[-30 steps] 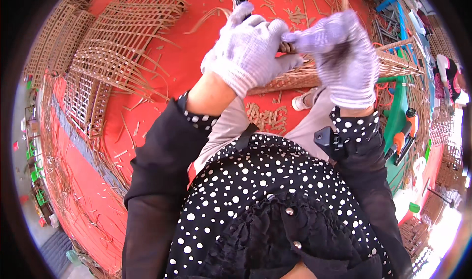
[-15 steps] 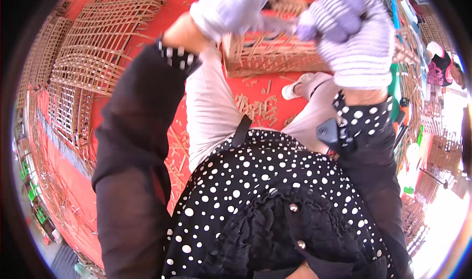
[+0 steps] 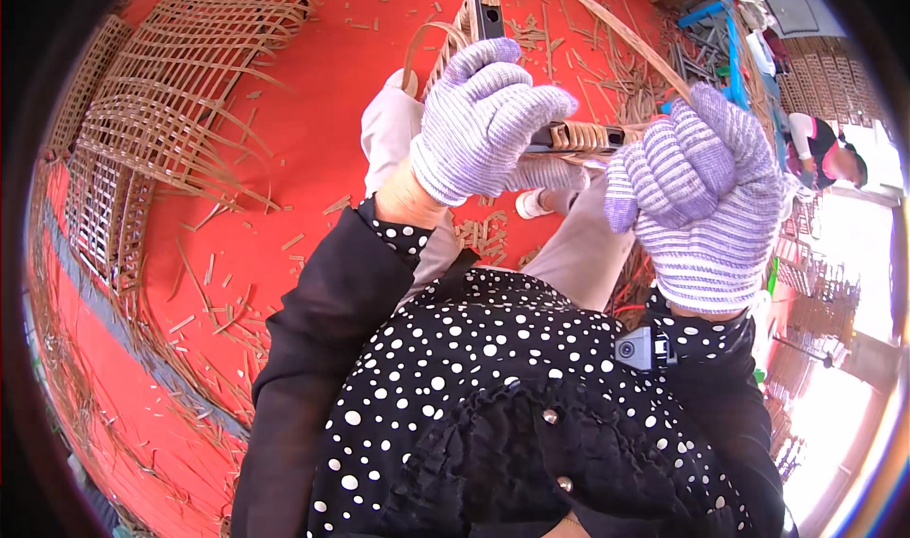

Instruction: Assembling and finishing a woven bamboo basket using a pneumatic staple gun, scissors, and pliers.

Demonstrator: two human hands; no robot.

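Both hands wear white-and-purple striped knit gloves. My left hand [image 3: 483, 126] is closed around the corner of a dark frame [image 3: 490, 17] bound with brown flat strips, above my left knee. One wrapped bar of it runs up past my fingers and another runs right to my other hand. My right hand [image 3: 701, 192] is closed in a fist with a long brown weaving strip [image 3: 616, 28] in it, which slants up and left out of view. My fingers hide whether this fist also touches the frame's bar. A looser strip [image 3: 417, 40] arcs beside my left hand.
Woven brown lattice panels [image 3: 180, 73] lie at the left on the red floor [image 3: 351, 26]. Strip offcuts [image 3: 488, 235] are scattered between my feet and beyond. At the right are a blue pole [image 3: 735, 54] and another person [image 3: 823, 154], bent over.
My right hand has come down toward my body, and my left hand has shifted right and down. The frame has turned and lifted, and the long strip now shows plainly. My left leg has shifted.
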